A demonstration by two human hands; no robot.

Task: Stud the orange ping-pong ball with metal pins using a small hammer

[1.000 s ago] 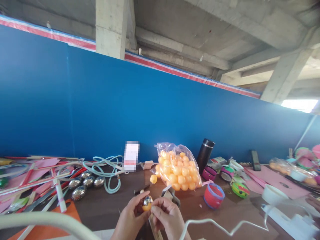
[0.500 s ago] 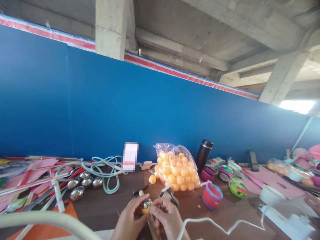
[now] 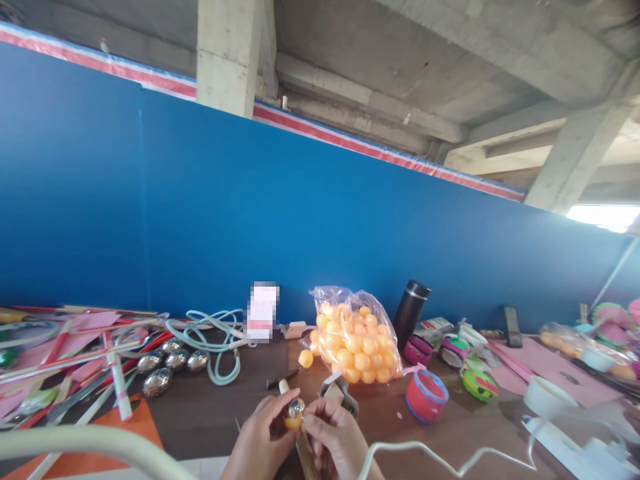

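My left hand (image 3: pixel 263 437) grips a small ball (image 3: pixel 294 415), silver on top and orange below, between thumb and forefinger. From the right, my right hand (image 3: pixel 336 433) touches the ball's side with thumb and forefinger pinched; anything between those fingertips is too small to make out. Beneath my hands lies a wooden stick-like handle (image 3: pixel 306 456). Beyond them a clear plastic bag (image 3: pixel 357 343) holds several orange balls, and one loose orange ball (image 3: pixel 305 359) sits at its left.
Several silver balls (image 3: pixel 157 381) and a coiled pale cable (image 3: pixel 223 350) lie left. A black bottle (image 3: pixel 411 312), a red-and-blue round container (image 3: pixel 427 397), a green container (image 3: pixel 479 383) and a white power strip (image 3: pixel 575 447) are right. A white cable (image 3: pixel 425 445) crosses the front.
The view has shifted slightly, so the items on the table sit a little differently in the picture. Both hands keep nearly the same pose around the ball.
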